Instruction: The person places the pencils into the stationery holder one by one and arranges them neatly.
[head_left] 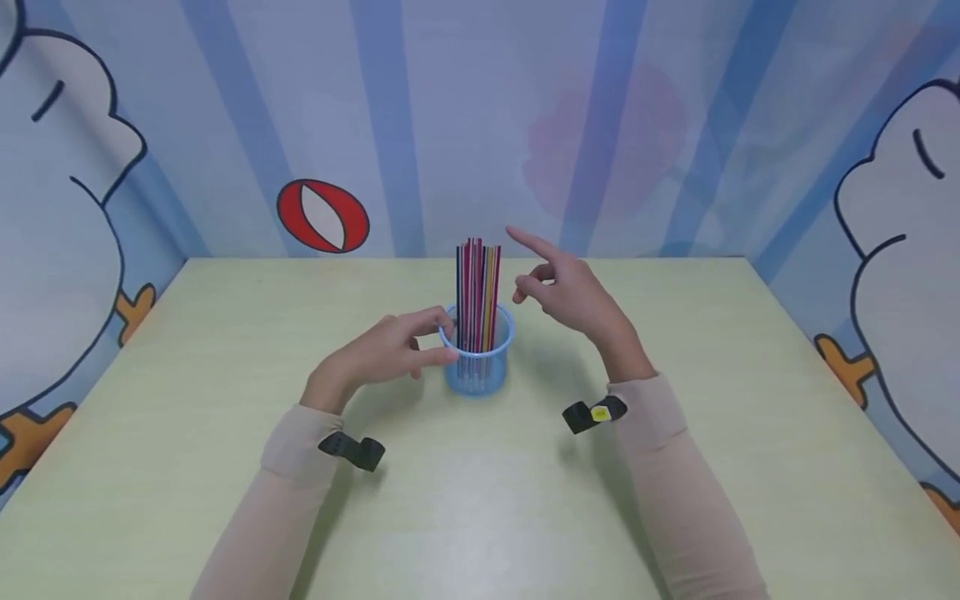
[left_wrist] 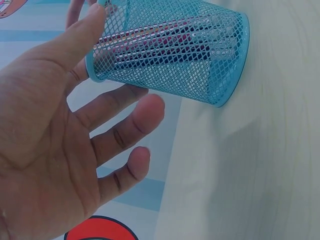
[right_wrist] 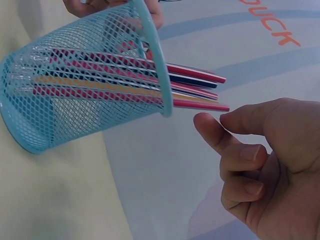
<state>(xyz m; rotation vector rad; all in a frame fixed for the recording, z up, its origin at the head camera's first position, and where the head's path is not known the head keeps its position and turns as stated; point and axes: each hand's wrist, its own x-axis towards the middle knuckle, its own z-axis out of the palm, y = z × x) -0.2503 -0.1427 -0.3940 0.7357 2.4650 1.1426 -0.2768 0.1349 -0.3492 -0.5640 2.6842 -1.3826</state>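
Observation:
A light blue mesh pen cup (head_left: 476, 379) stands upright on the table and holds a bundle of thin coloured sticks (head_left: 477, 292), red, dark blue and yellow. My left hand (head_left: 375, 350) grips the cup's rim at its left side with thumb and index finger; in the left wrist view the other fingers spread below the mesh wall (left_wrist: 220, 75). To the right of the sticks, my right hand (head_left: 573, 292) hovers with nothing in it. Its index finger is extended in the head view, and the right wrist view shows its fingertips just apart from the stick ends (right_wrist: 215, 106).
The pale yellow-green table (head_left: 480, 517) reaches to a blue striped backdrop (head_left: 480, 125) with a red and white oval (head_left: 322, 215) on it. Printed cartoon figures stand on the side panels. Each wrist wears a black strap (head_left: 352, 450) with a small device.

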